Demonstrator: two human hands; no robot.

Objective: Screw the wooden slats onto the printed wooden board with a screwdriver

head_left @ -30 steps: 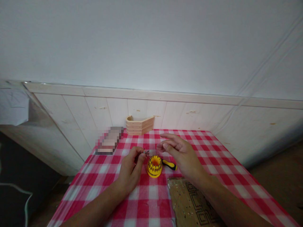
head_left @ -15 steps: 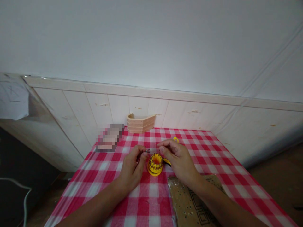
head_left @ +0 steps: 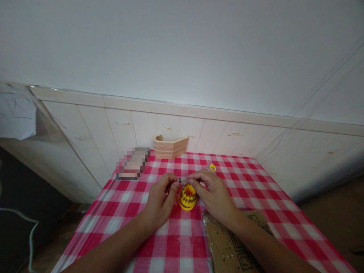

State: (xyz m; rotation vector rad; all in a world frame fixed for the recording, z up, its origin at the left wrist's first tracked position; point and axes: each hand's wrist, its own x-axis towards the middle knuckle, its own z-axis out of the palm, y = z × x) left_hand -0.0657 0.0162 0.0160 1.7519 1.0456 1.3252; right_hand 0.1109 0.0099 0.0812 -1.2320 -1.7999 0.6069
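Note:
Thumb and index finger of my left hand [head_left: 163, 195] pinch a small dark metal piece [head_left: 178, 180] with a round end, too small to name. It is held just above and left of a yellow round holder [head_left: 187, 207], whose top is ringed with small dark metal bits. To the right of that holder, my right hand [head_left: 214, 191] is closed, thumb and index together near its rim. Whatever lies between those right fingertips is hidden or too small to make out. The two sets of fingertips are close but apart.
A red and white checked cloth [head_left: 179, 246] covers the table. A brown plastic-wrapped board [head_left: 220, 242] lies under my right forearm. Stacked pale wooden pieces [head_left: 170, 148] stand against the wall. A blurred flat object [head_left: 133, 163] lies back left; a yellow ring [head_left: 213, 167] lies behind my right hand.
My right hand has shifted left, bringing its fingertips nearer to my left hand. It now covers the yellow and black part that showed beside the holder. The view has tilted slightly.

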